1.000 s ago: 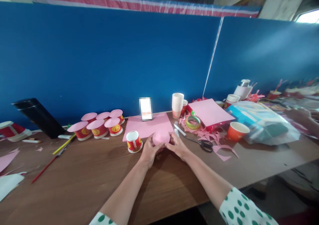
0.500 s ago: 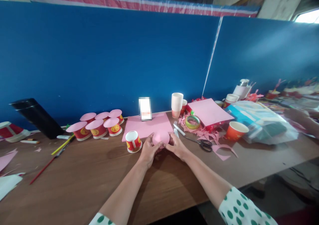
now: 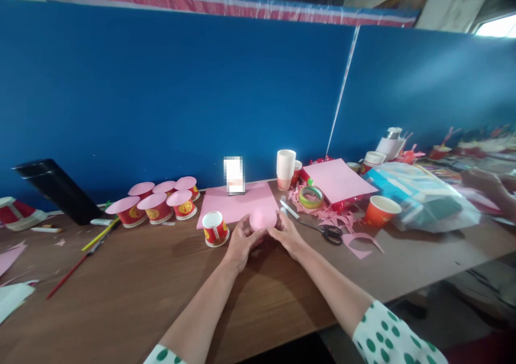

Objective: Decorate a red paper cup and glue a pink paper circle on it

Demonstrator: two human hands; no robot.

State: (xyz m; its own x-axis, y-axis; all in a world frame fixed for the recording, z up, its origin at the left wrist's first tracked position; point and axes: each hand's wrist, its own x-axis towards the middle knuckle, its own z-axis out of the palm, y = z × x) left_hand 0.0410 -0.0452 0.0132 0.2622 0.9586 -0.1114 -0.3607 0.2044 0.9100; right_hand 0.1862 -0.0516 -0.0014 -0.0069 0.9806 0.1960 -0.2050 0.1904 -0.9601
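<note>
Between my hands is a pink paper disc, raised just over the table. My left hand curls around its left edge, thumb at the near side. On the opposite edge, my right hand grips it with thumb and fingers. What lies under the disc is hidden by it and by my hands. A red and white paper cup stands upside down or upright beside my left hand; its pale round top shows. Behind the hands lies a pink sheet of paper with a bright blurred-out object standing on it.
To the left, several red cups topped with pink discs stand near a black bottle. Right of my hands are scissors, green tape, pink scraps, an orange cup and a plastic bag. Another person's hand shows far right.
The pink disc has shifted slightly right between my hands and its face shows a little more evenly. Both hands keep hold of it.
</note>
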